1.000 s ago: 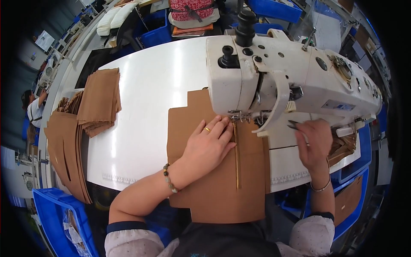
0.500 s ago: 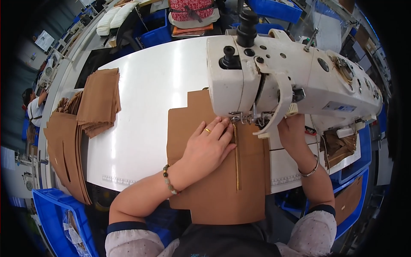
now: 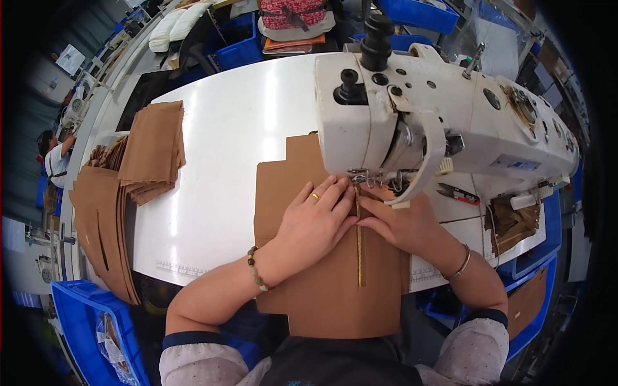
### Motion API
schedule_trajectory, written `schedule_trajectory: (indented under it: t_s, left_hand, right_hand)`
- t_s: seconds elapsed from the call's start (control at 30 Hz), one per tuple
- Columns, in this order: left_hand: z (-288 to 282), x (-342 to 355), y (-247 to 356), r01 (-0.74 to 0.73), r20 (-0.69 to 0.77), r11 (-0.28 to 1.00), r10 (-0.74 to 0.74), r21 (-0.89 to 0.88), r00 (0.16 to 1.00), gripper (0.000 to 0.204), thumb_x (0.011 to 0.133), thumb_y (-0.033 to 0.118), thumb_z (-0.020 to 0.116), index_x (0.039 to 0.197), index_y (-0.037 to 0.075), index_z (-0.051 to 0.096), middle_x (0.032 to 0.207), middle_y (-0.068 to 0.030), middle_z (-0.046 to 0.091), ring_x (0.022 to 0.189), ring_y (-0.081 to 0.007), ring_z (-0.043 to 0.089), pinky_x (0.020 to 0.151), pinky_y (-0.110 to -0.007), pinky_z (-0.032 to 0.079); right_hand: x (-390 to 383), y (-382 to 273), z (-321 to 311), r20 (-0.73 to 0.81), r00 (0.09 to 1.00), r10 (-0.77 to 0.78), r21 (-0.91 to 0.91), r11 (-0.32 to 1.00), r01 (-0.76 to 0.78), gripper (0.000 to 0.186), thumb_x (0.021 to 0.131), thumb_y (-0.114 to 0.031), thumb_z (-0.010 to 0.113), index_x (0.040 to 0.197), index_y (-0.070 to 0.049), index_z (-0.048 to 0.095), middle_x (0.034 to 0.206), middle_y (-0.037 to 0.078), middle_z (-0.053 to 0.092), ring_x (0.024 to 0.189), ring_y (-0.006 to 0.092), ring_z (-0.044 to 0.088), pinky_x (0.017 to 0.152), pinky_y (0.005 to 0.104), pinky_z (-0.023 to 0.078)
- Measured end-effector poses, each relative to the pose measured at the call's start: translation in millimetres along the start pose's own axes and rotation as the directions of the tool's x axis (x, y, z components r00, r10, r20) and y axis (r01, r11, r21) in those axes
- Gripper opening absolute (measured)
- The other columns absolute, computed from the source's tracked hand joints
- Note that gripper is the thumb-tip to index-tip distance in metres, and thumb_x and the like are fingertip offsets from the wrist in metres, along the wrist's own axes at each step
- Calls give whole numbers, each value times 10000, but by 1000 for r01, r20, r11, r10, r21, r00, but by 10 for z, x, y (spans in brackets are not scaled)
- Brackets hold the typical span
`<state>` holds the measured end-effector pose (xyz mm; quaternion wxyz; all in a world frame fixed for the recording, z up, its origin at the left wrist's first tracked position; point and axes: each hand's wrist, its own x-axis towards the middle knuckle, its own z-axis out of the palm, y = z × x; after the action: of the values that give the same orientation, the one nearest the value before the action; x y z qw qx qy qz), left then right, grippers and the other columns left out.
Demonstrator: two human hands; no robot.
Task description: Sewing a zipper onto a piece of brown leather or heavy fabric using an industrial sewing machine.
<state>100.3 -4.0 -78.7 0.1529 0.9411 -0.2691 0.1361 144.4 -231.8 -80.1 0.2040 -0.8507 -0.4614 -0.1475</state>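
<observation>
A brown fabric panel (image 3: 328, 302) with stepped corners lies on the white sewing table under the sewing machine (image 3: 412, 122). Down its middle runs a narrow slot with a gold strip (image 3: 360, 257) that looks like a zipper. My left hand (image 3: 317, 215) rests flat on the panel left of the strip, fingers stretched toward the presser foot (image 3: 358, 181). From the other side, my right hand (image 3: 402, 219) lies on the fabric, its thumb and forefinger extended to the strip, close to the left thumb. Other right fingertips are partly hidden behind the machine's white guard.
Stacks of brown fabric pieces (image 3: 151, 145) and slotted panels (image 3: 100, 225) lie at the left. Red-and-black thread snips (image 3: 458, 194) sit right of the needle area, near brown scraps (image 3: 515, 222). Blue bins (image 3: 84, 321) stand at both sides. Another person (image 3: 56, 157) sits far left.
My right hand has come from behind the machine head, leftward and nearer, onto the panel beside the strip. The snips show more fully now. My left hand stays in place on the fabric.
</observation>
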Motion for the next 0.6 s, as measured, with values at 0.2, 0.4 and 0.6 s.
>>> schedule_trajectory:
  t_s: [0.2, 0.4, 0.6]
  left_hand:
    - [-21, -9, -23, -9, 39, 1000, 8, 30, 999, 469, 982, 336, 663, 1306, -3, 647, 1384, -164, 631, 1331, -323, 582, 1080, -504, 492]
    - [-48, -67, 53, -2, 11, 999, 2, -36, 1000, 482, 942, 298, 724, 1296, -20, 644, 1328, -163, 658, 1260, -319, 633, 1048, -439, 528]
    - [-48, -69, 51, -22, -6, 999, 22, -49, 1000, 483, 909, 238, 775, 1298, -17, 644, 1356, -145, 647, 1301, -320, 603, 1047, -418, 519]
  right_hand:
    - [31, -2, -24, -33, 999, -28, -5, 1000, 28, 427, 797, -338, 821, 1107, -65, 715, 1166, 89, 708, 1064, 315, 650, 979, 444, 510]
    - [-3, 51, -1, 17, 1000, 9, 97, 995, -10, 417, 770, -327, 843, 1072, -67, 723, 1083, 92, 702, 1057, 303, 640, 1027, 454, 493]
    - [-6, 77, 27, -36, 999, -18, 120, 993, 22, 395, 773, -339, 846, 1036, -72, 721, 1040, 94, 690, 1023, 305, 628, 1106, 490, 460]
